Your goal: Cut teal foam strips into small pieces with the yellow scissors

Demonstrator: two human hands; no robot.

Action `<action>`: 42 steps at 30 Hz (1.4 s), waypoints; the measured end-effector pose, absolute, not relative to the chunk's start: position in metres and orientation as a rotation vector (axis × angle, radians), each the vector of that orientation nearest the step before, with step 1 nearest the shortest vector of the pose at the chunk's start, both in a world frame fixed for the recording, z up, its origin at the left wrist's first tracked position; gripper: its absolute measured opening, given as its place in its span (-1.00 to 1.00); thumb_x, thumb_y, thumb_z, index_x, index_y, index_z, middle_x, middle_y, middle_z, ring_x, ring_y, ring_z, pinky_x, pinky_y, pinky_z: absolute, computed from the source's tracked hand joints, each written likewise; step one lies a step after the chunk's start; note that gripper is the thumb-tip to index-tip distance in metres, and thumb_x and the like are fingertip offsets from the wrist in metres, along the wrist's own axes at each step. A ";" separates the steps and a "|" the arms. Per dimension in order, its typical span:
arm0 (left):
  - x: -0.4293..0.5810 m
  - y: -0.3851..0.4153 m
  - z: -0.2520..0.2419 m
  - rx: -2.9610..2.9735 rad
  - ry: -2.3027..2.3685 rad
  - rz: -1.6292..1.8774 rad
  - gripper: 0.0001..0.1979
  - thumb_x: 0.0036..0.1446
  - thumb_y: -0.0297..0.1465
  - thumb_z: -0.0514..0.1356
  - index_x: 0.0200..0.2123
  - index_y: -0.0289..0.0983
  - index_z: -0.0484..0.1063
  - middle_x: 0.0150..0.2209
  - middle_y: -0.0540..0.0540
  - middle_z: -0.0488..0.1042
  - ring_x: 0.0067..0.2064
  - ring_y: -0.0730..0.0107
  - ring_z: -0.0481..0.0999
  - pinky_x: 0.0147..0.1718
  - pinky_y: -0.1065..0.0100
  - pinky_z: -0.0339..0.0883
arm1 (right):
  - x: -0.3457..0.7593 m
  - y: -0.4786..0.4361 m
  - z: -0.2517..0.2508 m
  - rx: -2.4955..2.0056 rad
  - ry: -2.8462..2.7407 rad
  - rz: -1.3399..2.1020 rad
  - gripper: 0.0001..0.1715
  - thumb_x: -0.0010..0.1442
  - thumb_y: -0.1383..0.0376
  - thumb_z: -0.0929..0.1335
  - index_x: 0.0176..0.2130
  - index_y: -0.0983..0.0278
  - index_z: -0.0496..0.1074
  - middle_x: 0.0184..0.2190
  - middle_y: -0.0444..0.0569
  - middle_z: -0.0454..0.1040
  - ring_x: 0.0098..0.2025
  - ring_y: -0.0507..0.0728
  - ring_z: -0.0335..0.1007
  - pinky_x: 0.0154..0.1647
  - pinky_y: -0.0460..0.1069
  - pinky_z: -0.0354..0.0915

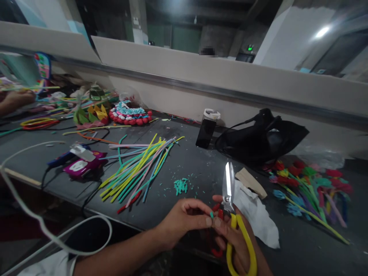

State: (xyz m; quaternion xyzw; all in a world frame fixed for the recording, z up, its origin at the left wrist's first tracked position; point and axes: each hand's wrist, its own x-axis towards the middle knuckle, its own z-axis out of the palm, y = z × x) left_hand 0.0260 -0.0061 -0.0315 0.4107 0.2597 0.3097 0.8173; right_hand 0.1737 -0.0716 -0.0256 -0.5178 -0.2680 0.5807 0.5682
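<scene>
My left hand (184, 220) pinches a short green piece (212, 215) between thumb and fingertips, above the table's front edge. My right hand (237, 239) touches it there, its thumb meeting the left fingertips. Scissors with yellow handles (248, 245) rest in my right hand, silver blades pointing up and away. Something red, partly hidden, shows behind the fingers of my right hand. A small heap of cut green pieces (181, 186) lies beyond my hands. To its left a fan of yellow, green, pink and blue fuzzy stems (143, 165) is spread out.
Crumpled white paper (257, 214) lies right of the scissors, near colourful fuzzy flowers (313, 184). Behind are a black bag (258, 138) and a phone (206, 133) leaning on a cup. A purple device (83, 165) with cables sits left. Another person's hand (18, 100) shows far left.
</scene>
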 end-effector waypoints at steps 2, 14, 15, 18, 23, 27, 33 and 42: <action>0.027 -0.006 -0.033 0.920 0.542 0.713 -0.84 -0.13 -0.39 0.42 -0.42 -0.31 0.58 -0.37 -0.03 0.47 -0.30 0.45 0.43 -0.23 0.40 0.26 | 0.176 -0.072 -0.028 -1.197 -0.664 1.392 -0.27 -0.04 0.05 0.52 0.05 0.12 0.25 -0.55 -0.30 0.33 -0.73 -0.13 0.09 -0.75 -0.19 0.11; 0.031 -0.010 -0.032 0.945 0.531 0.745 -0.83 -0.10 -0.36 0.40 -0.44 -0.31 0.51 -0.41 -0.01 0.39 -0.33 0.46 0.35 -0.30 0.42 0.23 | 0.182 -0.077 -0.041 -1.201 -0.690 1.416 -0.30 -0.01 0.12 0.52 0.05 0.14 0.24 -0.49 -0.27 0.34 -0.69 -0.13 0.13 -0.72 -0.20 0.10; 0.031 -0.012 -0.032 0.961 0.506 0.748 -0.84 -0.08 -0.36 0.39 -0.43 -0.31 0.51 -0.40 -0.01 0.38 -0.32 0.46 0.36 -0.28 0.41 0.24 | 0.181 -0.078 -0.040 -1.201 -0.676 1.420 -0.28 -0.03 0.10 0.52 0.05 0.14 0.24 -0.51 -0.27 0.34 -0.70 -0.13 0.13 -0.73 -0.20 0.10; 0.030 -0.013 -0.030 1.007 0.465 0.781 -0.87 -0.06 -0.40 0.38 -0.44 -0.31 0.52 -0.36 -0.02 0.38 -0.28 0.45 0.37 -0.24 0.40 0.25 | 0.178 -0.081 -0.034 -1.224 -0.669 1.410 -0.26 -0.06 0.06 0.52 0.04 0.13 0.25 -0.54 -0.28 0.33 -0.71 -0.13 0.09 -0.74 -0.21 0.07; 0.024 -0.002 -0.022 0.913 0.594 0.885 -0.89 -0.06 -0.44 0.35 -0.43 -0.32 0.48 -0.40 -0.02 0.46 -0.47 0.55 0.36 -0.42 0.44 0.22 | 0.189 -0.078 -0.024 -1.497 -0.945 1.203 -0.42 0.06 0.00 0.44 0.02 0.16 0.35 -0.54 -0.22 0.40 -0.69 -0.08 0.17 -0.70 -0.17 0.15; 0.017 0.015 -0.014 0.790 0.643 0.983 -0.91 -0.04 -0.48 0.31 -0.44 -0.32 0.44 -0.51 0.02 0.46 -0.52 0.56 0.34 -0.47 0.48 0.18 | 0.207 -0.073 -0.026 -1.690 -1.393 0.469 -0.54 -0.02 0.08 0.49 -0.12 0.20 0.50 -0.40 -0.09 0.56 -0.40 0.11 0.49 -0.37 -0.07 0.40; 0.013 0.021 -0.011 0.755 0.643 1.005 -0.90 -0.07 -0.50 0.33 -0.45 -0.33 0.45 -0.55 0.04 0.43 -0.51 0.57 0.35 -0.46 0.49 0.18 | 0.211 -0.076 -0.038 -1.600 -1.807 0.013 -0.64 0.16 0.13 0.40 -0.05 0.18 0.45 -0.32 -0.09 0.57 -0.33 0.11 0.53 -0.29 -0.06 0.42; 0.011 0.019 -0.012 0.857 0.720 0.962 -0.88 -0.08 -0.43 0.36 -0.45 -0.35 0.50 -0.55 0.02 0.46 -0.54 0.57 0.37 -0.47 0.48 0.21 | 0.214 -0.077 -0.047 -1.546 -1.996 -0.071 -0.64 0.25 0.20 0.33 0.04 0.18 0.36 -0.23 -0.06 0.56 -0.22 0.13 0.51 -0.25 -0.04 0.42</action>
